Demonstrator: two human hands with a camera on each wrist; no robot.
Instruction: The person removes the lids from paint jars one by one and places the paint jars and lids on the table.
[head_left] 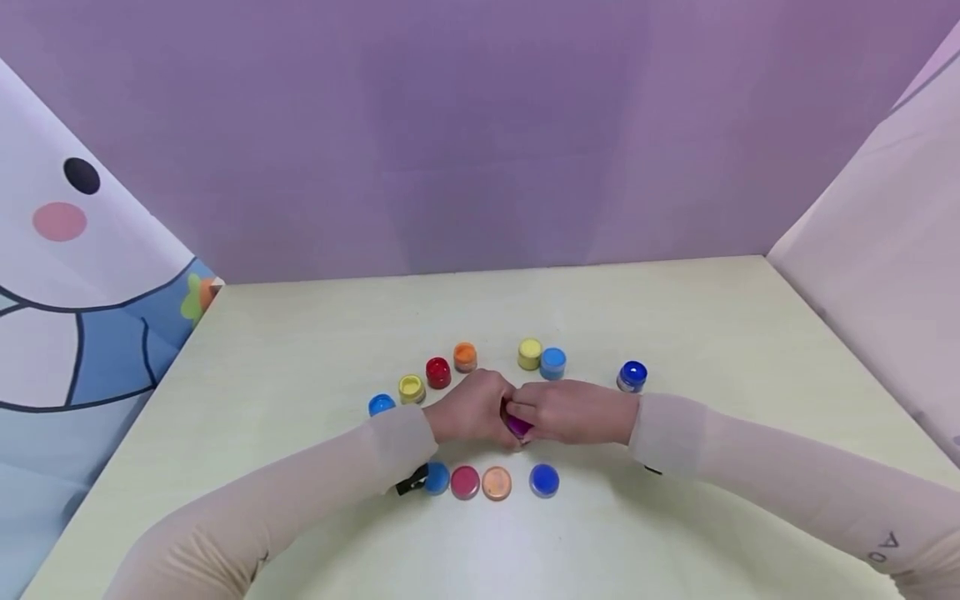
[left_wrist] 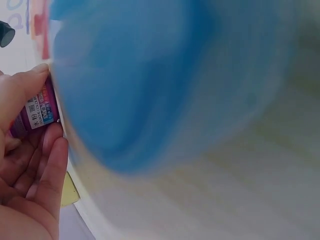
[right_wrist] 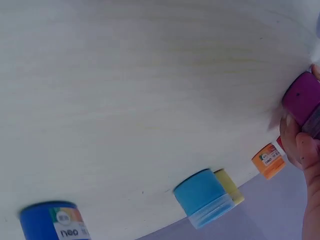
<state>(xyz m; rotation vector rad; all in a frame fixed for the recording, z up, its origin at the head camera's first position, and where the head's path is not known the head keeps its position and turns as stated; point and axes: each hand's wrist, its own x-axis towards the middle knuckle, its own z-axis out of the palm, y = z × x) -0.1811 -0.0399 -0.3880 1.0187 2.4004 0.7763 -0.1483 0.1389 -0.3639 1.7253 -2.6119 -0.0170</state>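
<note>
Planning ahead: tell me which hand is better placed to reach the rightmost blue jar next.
Likely the right hand: it is nearer the rightmost blue jar; the left hand would have to cross over. Both hold the purple jar.

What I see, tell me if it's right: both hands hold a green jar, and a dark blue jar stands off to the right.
The colour is wrong: the left hand and right hand hold a purple jar, not a green one, as the left wrist view shows. A dark blue jar does stand off to the right.

Soft shadows mark the table (head_left: 675, 317); the blue lid (left_wrist: 130, 90) blurs
</note>
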